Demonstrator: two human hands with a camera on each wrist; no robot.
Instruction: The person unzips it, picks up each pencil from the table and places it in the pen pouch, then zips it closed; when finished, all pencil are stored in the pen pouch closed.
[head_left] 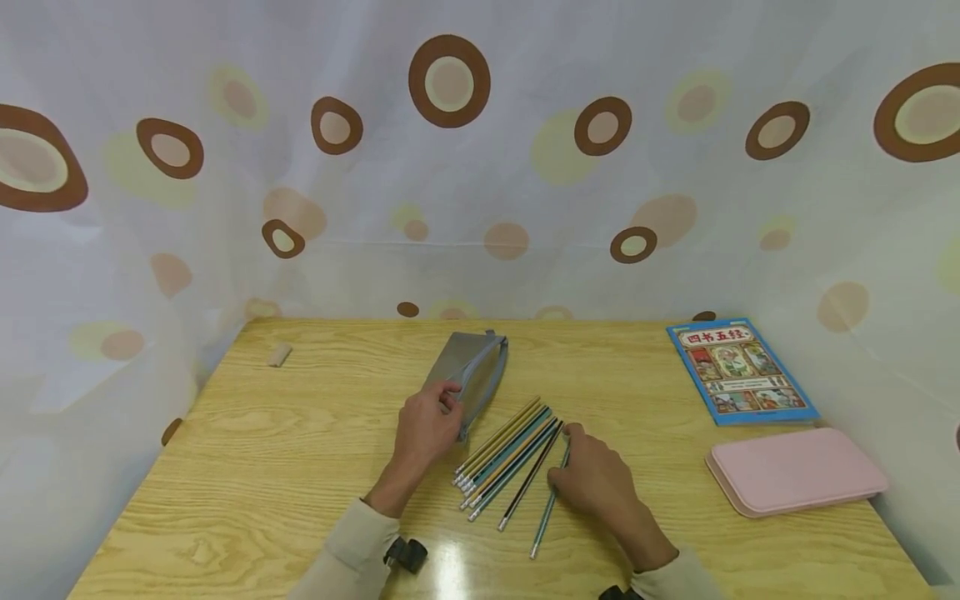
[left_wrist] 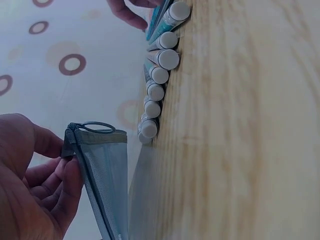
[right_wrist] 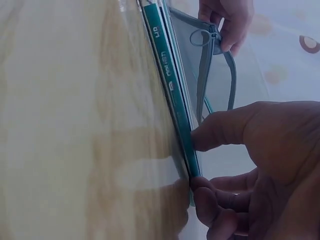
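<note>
A grey mesh zipper pouch [head_left: 452, 358] lies on the table with its zipper side spread apart. My left hand [head_left: 429, 423] pinches the pouch's near edge between thumb and fingers, beside the zipper end in the left wrist view. To its right, several pencils [head_left: 498, 454] in gold, teal and black lie side by side, their white eraser ends toward me. My right hand [head_left: 596, 479] pinches a green pencil [right_wrist: 170, 75] at the right of the row, near its far end. That pencil's tip is hidden by the fingers in the head view.
A blue-bordered comic-style book [head_left: 742, 371] lies at the back right. In front of it is a pink case [head_left: 798, 471]. A small beige block [head_left: 280, 355] sits at the back left. Patterned curtain [head_left: 480, 200] encloses the wooden table [head_left: 300, 467] at the back and sides.
</note>
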